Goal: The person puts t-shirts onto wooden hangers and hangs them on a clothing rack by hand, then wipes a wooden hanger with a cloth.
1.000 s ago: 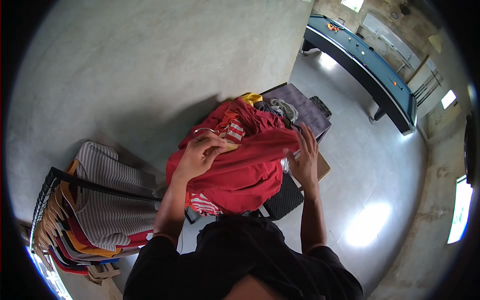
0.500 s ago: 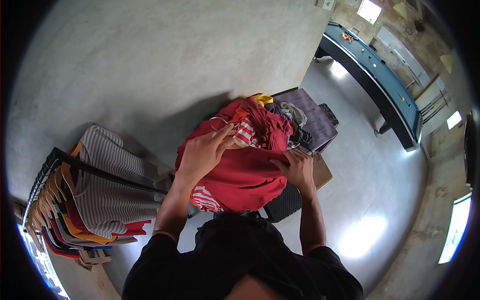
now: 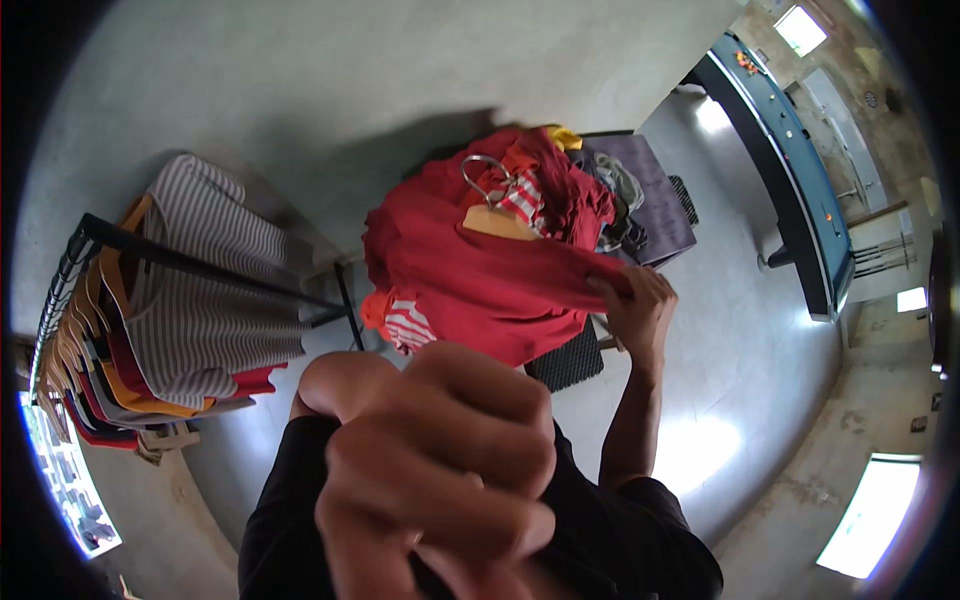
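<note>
wooden hanger [image 3: 500, 224] partly inside red garment [image 3: 480, 285], cloth pinched in right hand [image 3: 641, 308], left hand [image 3: 445, 460] curled shut

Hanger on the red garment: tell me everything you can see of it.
The wooden hanger has a pale tan body and a curved, silvery hook that looks like metal. Only a short middle part of the body shows; the rest is hidden, apparently inside the red garment. It lies on the heap, its hook turned towards the wall, with red-and-white striped cloth close behind. Neither the right hand nor the left hand touches it.
</note>
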Tool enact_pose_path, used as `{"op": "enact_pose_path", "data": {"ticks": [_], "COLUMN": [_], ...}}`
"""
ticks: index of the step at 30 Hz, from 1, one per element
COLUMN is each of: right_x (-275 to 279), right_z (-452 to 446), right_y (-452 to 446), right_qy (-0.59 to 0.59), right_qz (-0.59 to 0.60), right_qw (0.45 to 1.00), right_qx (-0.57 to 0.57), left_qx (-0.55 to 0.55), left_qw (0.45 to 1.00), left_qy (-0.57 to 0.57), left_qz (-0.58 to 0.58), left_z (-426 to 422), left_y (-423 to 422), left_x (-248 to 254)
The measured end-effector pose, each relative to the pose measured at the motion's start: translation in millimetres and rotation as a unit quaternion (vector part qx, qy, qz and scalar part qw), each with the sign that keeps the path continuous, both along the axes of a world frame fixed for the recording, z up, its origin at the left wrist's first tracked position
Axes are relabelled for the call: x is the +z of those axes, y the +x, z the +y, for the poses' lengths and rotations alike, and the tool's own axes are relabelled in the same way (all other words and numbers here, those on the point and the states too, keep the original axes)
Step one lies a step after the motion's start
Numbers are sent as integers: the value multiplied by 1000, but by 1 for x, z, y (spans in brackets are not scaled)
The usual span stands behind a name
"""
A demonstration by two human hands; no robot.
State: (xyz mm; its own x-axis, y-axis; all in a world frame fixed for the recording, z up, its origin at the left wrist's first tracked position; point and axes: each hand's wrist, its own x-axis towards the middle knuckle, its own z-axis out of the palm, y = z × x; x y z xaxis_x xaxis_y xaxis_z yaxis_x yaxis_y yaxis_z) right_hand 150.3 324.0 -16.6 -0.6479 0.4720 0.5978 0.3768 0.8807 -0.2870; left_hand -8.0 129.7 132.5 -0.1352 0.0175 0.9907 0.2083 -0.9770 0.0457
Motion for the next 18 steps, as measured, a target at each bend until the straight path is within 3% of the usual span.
{"op": "enact_pose_path", "data": {"ticks": [2,9,16,18], "right_x": [2,5,5,5], "right_z": [-1,5,20,27], "right_y": [-1,2,17,18], "right_qy": [-4,4,-10,-14], "right_qz": [6,15,35,42], "right_qw": [1000,1000,999,998], "right_qx": [-3,12,39,51], "left_qx": [13,232,299,259], "left_qw": [999,971,951,965], "left_qy": [-47,10,-62,-27], "left_qz": [-19,-51,-39,-20], "left_z": [-14,-22,-25,-15], "left_y": [-3,10,35,41], "left_x": [-1,1,2,0]}}
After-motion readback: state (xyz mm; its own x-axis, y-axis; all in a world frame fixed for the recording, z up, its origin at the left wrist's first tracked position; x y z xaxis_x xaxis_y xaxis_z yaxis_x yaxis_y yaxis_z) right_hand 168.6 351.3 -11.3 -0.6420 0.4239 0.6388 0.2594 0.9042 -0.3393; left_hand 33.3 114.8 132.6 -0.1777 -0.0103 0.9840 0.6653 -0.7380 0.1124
